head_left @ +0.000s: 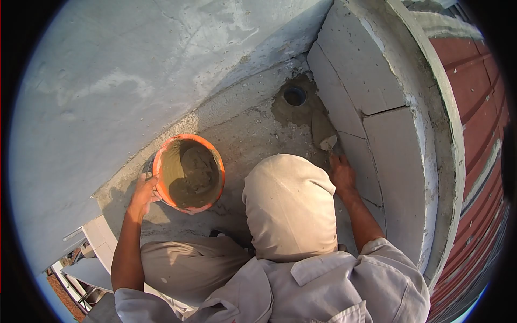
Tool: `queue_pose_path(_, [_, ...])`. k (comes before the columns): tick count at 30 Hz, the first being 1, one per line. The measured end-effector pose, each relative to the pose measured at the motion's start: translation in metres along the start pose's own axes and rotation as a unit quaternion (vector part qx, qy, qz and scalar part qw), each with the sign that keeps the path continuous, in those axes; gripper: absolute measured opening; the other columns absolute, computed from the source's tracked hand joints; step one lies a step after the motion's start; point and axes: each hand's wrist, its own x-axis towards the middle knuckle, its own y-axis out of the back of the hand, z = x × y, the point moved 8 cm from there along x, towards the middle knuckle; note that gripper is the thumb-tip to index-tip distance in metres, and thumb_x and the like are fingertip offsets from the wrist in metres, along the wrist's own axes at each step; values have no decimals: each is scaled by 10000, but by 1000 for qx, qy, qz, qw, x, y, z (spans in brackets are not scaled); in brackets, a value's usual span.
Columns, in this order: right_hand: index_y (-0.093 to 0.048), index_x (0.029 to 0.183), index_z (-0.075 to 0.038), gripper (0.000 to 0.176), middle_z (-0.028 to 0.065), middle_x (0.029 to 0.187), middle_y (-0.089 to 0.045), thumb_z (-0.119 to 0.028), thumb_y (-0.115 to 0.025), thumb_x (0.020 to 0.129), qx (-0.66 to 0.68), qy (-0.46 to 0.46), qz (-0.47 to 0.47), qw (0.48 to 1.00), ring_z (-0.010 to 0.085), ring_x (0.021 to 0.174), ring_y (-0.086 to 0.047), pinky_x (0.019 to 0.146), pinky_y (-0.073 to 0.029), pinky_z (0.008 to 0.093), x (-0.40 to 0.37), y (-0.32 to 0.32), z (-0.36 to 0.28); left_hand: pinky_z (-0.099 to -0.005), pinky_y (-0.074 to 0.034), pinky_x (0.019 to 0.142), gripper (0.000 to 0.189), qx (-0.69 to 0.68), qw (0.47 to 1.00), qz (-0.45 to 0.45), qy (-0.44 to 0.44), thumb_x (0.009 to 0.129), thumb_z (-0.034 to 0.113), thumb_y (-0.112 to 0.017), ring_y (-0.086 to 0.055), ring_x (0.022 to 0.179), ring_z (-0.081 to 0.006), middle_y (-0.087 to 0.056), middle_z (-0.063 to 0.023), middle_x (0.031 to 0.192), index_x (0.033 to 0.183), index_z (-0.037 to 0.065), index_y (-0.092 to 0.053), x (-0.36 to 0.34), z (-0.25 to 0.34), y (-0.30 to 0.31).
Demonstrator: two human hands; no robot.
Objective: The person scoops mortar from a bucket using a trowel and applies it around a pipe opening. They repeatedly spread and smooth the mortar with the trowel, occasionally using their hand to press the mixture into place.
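My left hand grips the rim of an orange bucket that is tilted toward me, with grey mortar inside. My right hand holds a trowel whose blade, loaded with wet mortar, rests on the floor by the block wall. Just beyond the trowel, fresh mortar surrounds a round pipe opening set in the concrete floor. My bent knee in beige trousers sits between the two hands and hides part of the floor.
A wall of large pale blocks rises on the right, with a red corrugated roof beyond it. A plastered grey wall runs along the left. At the lower left the floor ends in an open drop.
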Motion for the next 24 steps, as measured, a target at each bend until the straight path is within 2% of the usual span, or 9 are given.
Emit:
queue_pose_path(2, [-567,1361,-89,562,228,1215,-570,-54,-659,808,12,-16,2,1000,437,1051,-655,882,-559,544,-5,0,1,-419,-527,798,952,7,1000,-27,5,960,384,-680,-658,811,-236,-701,-140,1125,1608,-5,-102,4,-1,1])
queue_pose_path(5, [-567,1357,-85,556,241,1227,-572,-66,-662,810,55,-23,3,998,449,1061,-651,895,-553,545,7,10,-14,-455,-515,851,1063,19,999,-29,11,935,396,-688,-659,993,-295,-634,-222,1308,1623,-18,8,25,-15,10])
queue_pose_path(10, [-583,1354,-77,555,278,1265,-583,-76,-672,806,86,13,-47,995,477,1099,-637,914,-549,535,8,15,-26,-475,-512,899,1079,-2,1000,-22,2,939,404,-682,-674,981,-314,-654,-217,1268,1617,-27,37,12,-8,5])
queue_pose_path(13, [-581,1375,-61,565,250,1294,-615,-46,-673,818,205,76,-43,975,403,1119,-670,949,-544,467,-16,3,-8,-460,-524,868,1096,-16,999,-36,9,949,406,-675,-683,932,-299,-684,-194,1192,1610,-26,85,10,-9,7])
queue_pose_path(14, [-574,1383,-52,570,232,1283,-631,-33,-674,823,284,47,-48,957,366,1114,-673,951,-539,444,-18,-1,-1,-450,-530,847,1103,-15,999,-44,10,953,406,-671,-688,905,-289,-699,-182,1153,1607,-25,106,12,-8,6])
queue_pose_path(17, [-559,1398,-25,576,180,1234,-672,-8,-686,836,462,2,-48,886,266,1087,-672,947,-528,386,-14,6,-7,-387,-542,755,875,-18,999,-38,18,983,394,-647,-677,780,-212,-719,-106,985,1591,-20,-173,15,-1,6])
queue_pose_path(20, [-559,1379,-9,557,147,1168,-696,-21,-726,848,500,33,-48,864,214,1048,-660,930,-526,361,6,15,-13,-329,-530,669,493,-33,997,-63,-40,1012,366,-618,-648,702,-145,-695,-50,872,1348,21,-512,-3,33,-9])
queue_pose_path(23, [-573,1332,-25,514,143,1146,-705,-61,-771,860,458,51,-73,884,204,1036,-664,927,-528,357,32,20,-28,-313,-533,654,258,-50,992,-64,-100,1035,334,-590,-644,701,-128,-679,-32,853,1045,77,-612,-38,73,-32])
queue_pose_path(24, [-578,1315,-33,499,139,1144,-706,-75,-783,862,442,64,-83,891,196,1036,-662,928,-528,355,35,33,-45,-305,-534,644,250,-57,989,-77,-112,1038,318,-589,-642,700,-128,-677,-33,857,1044,71,-621,-37,73,-34])
